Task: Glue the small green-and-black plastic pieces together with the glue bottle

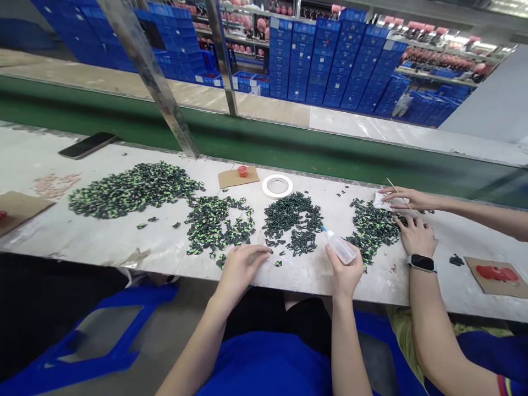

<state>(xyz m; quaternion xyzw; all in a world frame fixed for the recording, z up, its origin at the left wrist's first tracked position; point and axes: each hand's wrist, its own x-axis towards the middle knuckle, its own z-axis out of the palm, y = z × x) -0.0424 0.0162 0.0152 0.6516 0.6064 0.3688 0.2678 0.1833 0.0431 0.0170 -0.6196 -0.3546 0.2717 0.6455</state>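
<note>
Posts (155, 82): metal, scuffed, dully reflective.
Bottle (341, 248): translucent plastic, smooth.
Stacked crates (280, 60): blue plastic.
Stool (78, 366): blue plastic, smooth.
Phone (87, 146): dark, glossy face.
Card under red paste (497, 278): brown cardboard, matt; paste (499, 273) glossy.
Table top (165, 242): pale, scuffed, stained.
Shirt (272, 366): blue cloth, matt.

- The left forearm (197, 338) is extended forward, angled inward.
- The left hand (242, 265) is held low, its fingers gently curved and pointed toward the right.
- The right forearm (348, 341) is stretched almost straight ahead.
- The right hand (347, 275) is closed in a thumb-and-finger grip.
</note>
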